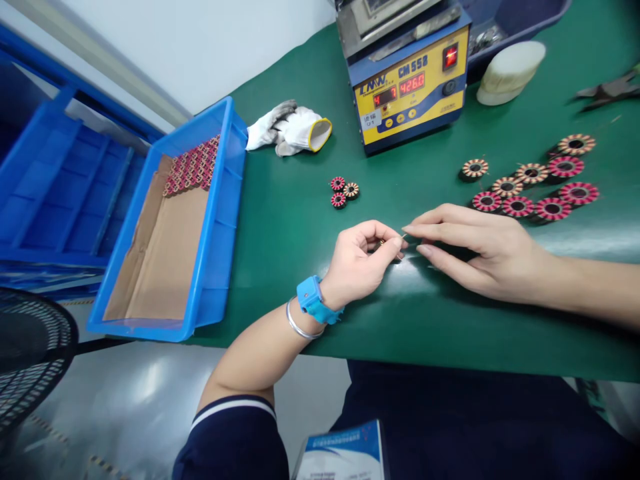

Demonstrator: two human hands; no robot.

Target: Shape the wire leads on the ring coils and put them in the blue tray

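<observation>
My left hand [357, 260] is closed, thumb against fingers, on a small copper-wound stator [383, 244] that is mostly hidden by the fingers. A thin wire end [404, 236] sticks out from it to the right. Close by, my right hand [480, 250] has its fingers stretched out and its thumb apart, fingertips at the wire end; whether they touch it I cannot tell. Several stators [519, 207] with pink or tan tops stand beyond the right hand. Three more stators [339, 199] stand together beyond the left hand.
A blue bin [210, 267], cardboard-lined with rows of stators, is at the left. White gloves [295, 130] lie beside it. Behind stand a yellow-and-blue machine [410, 100] with a lit display, a pale round pad [510, 73] and a dark tub [525, 30]. Cutters [607, 92] lie far right.
</observation>
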